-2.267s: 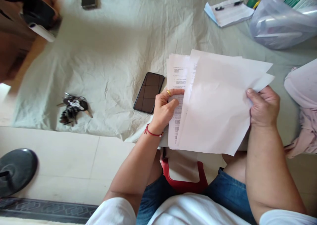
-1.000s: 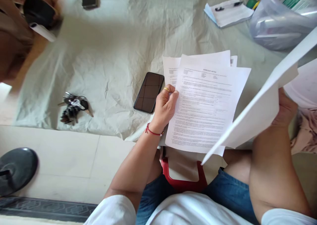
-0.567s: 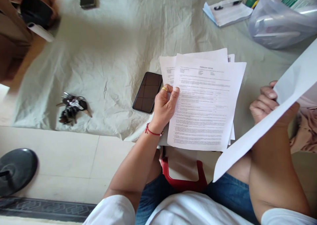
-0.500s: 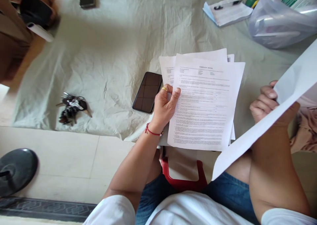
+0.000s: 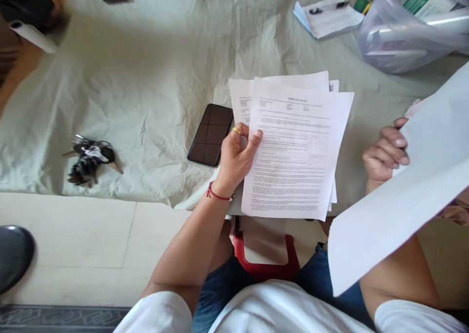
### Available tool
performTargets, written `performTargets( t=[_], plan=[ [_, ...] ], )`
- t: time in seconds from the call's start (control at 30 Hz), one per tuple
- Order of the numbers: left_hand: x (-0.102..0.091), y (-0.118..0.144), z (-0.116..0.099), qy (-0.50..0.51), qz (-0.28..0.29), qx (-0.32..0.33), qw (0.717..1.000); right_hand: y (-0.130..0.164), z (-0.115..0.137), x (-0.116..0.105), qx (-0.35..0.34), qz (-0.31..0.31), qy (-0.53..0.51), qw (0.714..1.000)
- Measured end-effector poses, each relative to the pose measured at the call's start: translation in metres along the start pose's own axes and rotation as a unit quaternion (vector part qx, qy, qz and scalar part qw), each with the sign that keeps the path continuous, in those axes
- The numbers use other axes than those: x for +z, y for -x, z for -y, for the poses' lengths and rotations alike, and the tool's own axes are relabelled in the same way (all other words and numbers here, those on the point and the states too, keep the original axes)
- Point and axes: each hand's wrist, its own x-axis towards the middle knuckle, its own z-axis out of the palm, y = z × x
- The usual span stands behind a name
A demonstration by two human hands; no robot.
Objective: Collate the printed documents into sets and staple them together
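Printed sheets [image 5: 293, 162] at the near edge of the worktop [image 5: 164, 64] — your left hand [image 5: 237, 156] has its fingers clamped on their left margin. Your right hand [image 5: 385, 152] holds the raised paper [image 5: 399, 210], fingers curled at its edge. Likely light, floppy, easily creased, slick between layers — pinch margins flat.

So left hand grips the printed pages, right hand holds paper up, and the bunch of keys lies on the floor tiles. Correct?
Not the keys: the bunch of keys lies on the pale green cloth, not the floor tiles, per the head view. The rest holds: left hand grips the printed pages, right hand holds paper up.
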Motion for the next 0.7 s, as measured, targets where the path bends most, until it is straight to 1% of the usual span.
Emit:
performTargets(
  t=[0.07,0.1,0.13,0.2,0.3,0.37,0.47,0.63,0.7],
  plan=[
    [0.0,0.0,0.0,0.002,-0.001,-0.001,1.0,-0.005,0.001,-0.001,0.06,-0.014,-0.155,0.986],
    [0.0,0.0,0.001,0.003,-0.002,-0.001,1.0,-0.006,0.001,-0.002,0.082,-0.021,-0.208,0.974],
    [0.0,0.0,0.001,0.003,-0.002,0.0,1.0,-0.007,0.001,-0.003,0.095,-0.02,-0.239,0.966],
    [0.0,0.0,0.001,0.001,-0.002,0.002,1.0,-0.005,0.0,-0.005,0.096,0.001,-0.235,0.967],
    [0.001,0.0,0.0,0.0,-0.001,0.001,1.0,-0.001,-0.004,-0.003,0.078,0.049,-0.22,0.971],
    [0.001,0.001,-0.001,-0.001,-0.001,-0.001,1.0,0.002,-0.006,0.001,0.081,0.046,-0.216,0.972],
    [0.002,0.001,0.0,0.001,-0.002,-0.002,1.0,0.005,-0.003,0.006,0.126,0.03,-0.234,0.963],
    [0.002,0.002,0.0,0.003,-0.002,0.006,1.0,0.007,-0.001,0.006,0.17,0.052,-0.31,0.934],
    [0.001,0.002,0.0,0.002,-0.004,0.009,1.0,0.012,-0.003,0.009,0.165,0.061,-0.312,0.933]
  ],
)
